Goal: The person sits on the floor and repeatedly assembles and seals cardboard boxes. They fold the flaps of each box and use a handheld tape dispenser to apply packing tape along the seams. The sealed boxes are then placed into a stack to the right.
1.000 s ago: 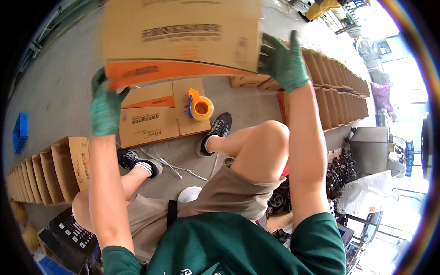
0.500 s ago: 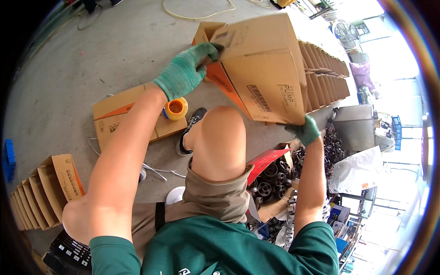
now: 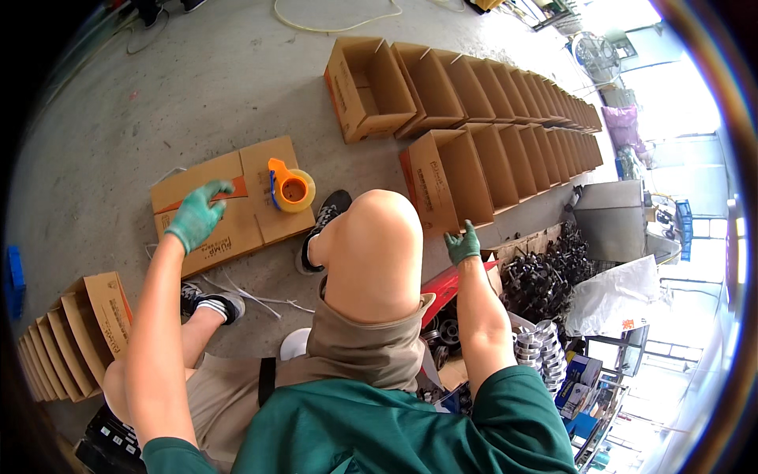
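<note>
My left hand (image 3: pixel 197 215), in a green glove, hovers over a flattened cardboard box (image 3: pixel 229 207) lying on the concrete floor, fingers apart and holding nothing. An orange tape dispenser (image 3: pixel 290 186) rests on that flat box, just right of the hand. My right hand (image 3: pixel 462 243), also gloved green, is raised and empty beside my right knee, close to an open cardboard box (image 3: pixel 452 183) standing at the near end of a row of boxes.
Two long rows of open boxes (image 3: pixel 505 103) stretch to the upper right. More folded boxes (image 3: pixel 75 332) stand at the lower left. Black metal parts (image 3: pixel 541 276) and a white bag (image 3: pixel 612 296) lie at the right. A yellowish hose (image 3: pixel 332 28) curls at the top.
Both hands held a cardboard box overhead, then swung it to the right. Now the box stands open in the row and both hands are empty, the left moving toward the flat box.
</note>
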`<state>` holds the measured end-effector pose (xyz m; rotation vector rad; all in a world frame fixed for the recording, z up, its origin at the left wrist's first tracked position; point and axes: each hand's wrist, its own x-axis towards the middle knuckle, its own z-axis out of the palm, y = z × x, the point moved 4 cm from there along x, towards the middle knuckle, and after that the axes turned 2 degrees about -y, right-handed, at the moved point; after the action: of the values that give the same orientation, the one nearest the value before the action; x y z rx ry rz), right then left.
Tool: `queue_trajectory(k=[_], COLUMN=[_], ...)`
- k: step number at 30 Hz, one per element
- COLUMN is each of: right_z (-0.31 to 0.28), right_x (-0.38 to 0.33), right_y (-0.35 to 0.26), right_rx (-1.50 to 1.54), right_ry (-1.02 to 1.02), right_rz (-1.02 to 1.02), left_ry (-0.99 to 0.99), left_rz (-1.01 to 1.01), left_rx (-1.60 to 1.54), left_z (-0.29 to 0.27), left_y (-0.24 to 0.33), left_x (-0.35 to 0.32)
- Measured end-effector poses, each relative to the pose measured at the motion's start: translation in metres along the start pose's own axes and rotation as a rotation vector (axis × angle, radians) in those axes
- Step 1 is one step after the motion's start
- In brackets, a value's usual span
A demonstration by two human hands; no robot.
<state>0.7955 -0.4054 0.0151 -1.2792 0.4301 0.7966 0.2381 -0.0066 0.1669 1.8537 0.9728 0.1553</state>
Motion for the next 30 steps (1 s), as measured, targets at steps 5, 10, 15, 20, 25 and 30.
queue_trajectory(k=[5,10,15,20,25,30], right_z=[0.013,-0.049,0.249,0.422,0.449,0.398], right_x=[0.022,0.053,-0.076,-0.180,-0.199,-0.152], right_y=[0.019,-0.068,-0.036,0.034,0.192,0.291], right_rx=[-0.342,-1.032,-0.904,-1.685,-2.697,-2.560], right_ry=[0.244,0.385,-0.602,-1.203,-1.212,-1.012], right_rz=[-0.125,-0.932,-0.326,-0.187,-0.300,-0.530], left_ry=[0.024,0.044,0.363,0.537,0.400,0.432], left_rz=[-0.136,-0.143,-0.473,-0.559,-0.819,-0.762], left_rx=[0.040,0.005,0.062,0.042,-0.007,-0.106], left_z=[-0.007,-0.003,-0.053,-0.046,-0.028,-0.017], left_y=[-0.076,-0.146,-0.293,-0.371,-0.347,-0.384], left_x=[-0.046,-0.039,-0.102,-0.106,-0.066,-0.054])
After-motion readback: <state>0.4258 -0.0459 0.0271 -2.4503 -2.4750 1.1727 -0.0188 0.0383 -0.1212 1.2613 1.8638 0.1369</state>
